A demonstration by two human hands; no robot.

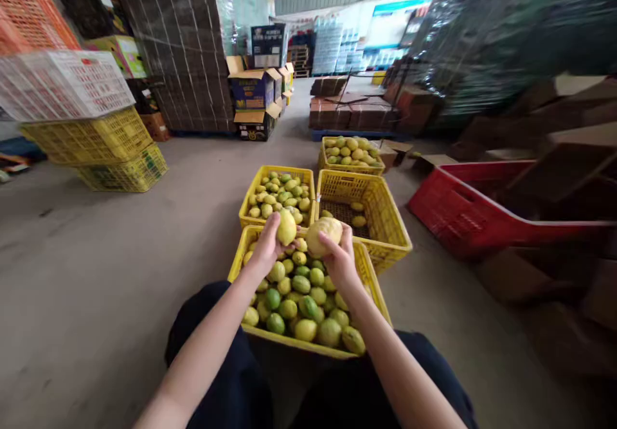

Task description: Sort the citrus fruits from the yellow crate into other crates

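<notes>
My left hand point(268, 246) is closed around a yellow lemon point(287, 228). A larger, paler lemon point(322, 236) with a bumpy skin sits in my right hand point(341, 255). Both hands are raised over the near edge of my reach, above a yellow crate point(313, 350) full of green and yellow lemons point(301, 285). Just beyond stand two more yellow crates side by side. The left one point(245, 207) is filled with lemons, while the right one point(385, 213) has only a few lemons on its bottom.
Farther back is another yellow crate point(328, 164) heaped with lemons. A red bin point(463, 210) with cardboard stands at right. Stacked crates point(96, 136) rise at left, near cardboard boxes point(253, 91). Flattened cardboard point(351, 114) lies on a pallet behind.
</notes>
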